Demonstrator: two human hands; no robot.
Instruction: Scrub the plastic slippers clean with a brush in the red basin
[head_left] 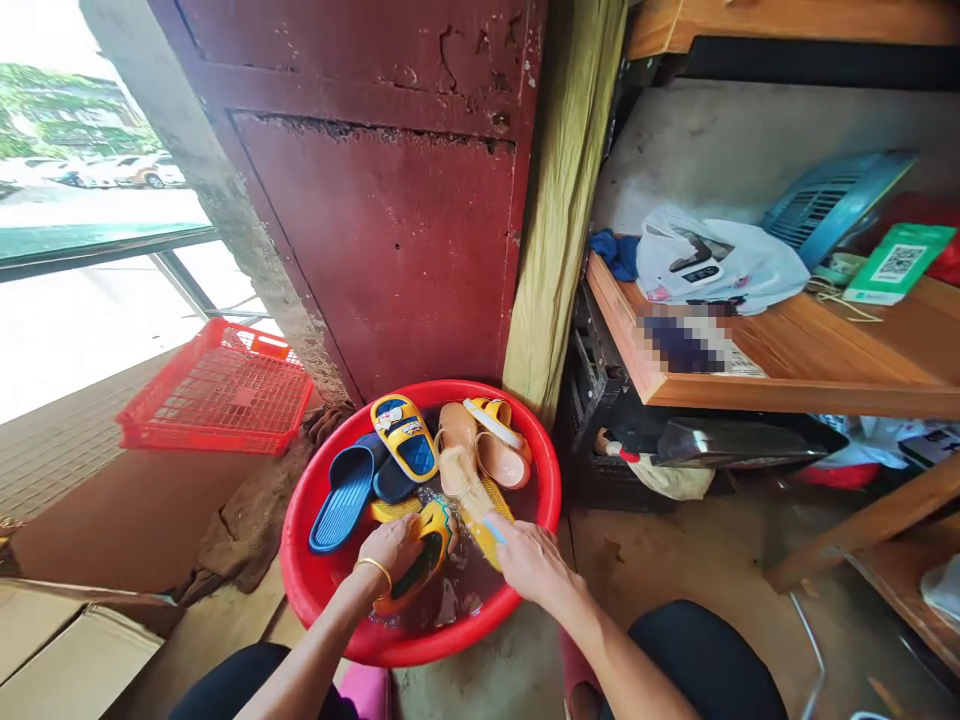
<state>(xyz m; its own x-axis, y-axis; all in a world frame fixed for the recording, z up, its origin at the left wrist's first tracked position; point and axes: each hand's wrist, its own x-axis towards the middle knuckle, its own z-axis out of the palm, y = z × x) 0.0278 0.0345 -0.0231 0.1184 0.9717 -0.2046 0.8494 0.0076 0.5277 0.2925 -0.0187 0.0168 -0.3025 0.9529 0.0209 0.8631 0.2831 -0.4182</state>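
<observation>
A round red basin [294, 565] of murky water stands before me, with several slippers in it. My left hand [394, 550], a gold bangle at its wrist, is closed on a yellow slipper [435, 535] with dark and green trim, partly in the water. My right hand [529, 555] is closed round the light-blue end of a pale, blurred brush-like tool [465, 485], which reaches up over the water. Beyond my hands are a blue slide [341, 500], a yellow-and-blue slipper [405, 435], a beige slipper [454, 425] and a pink-beige one [502, 460].
Behind the basin are a maroon door [375, 240] and a wooden post [555, 220]. A red plastic crate [217, 390] lies at left, near cardboard [75, 650]. On the right, a wooden shelf [810, 390] carries a plastic bag [720, 265] and a blue fan [832, 205].
</observation>
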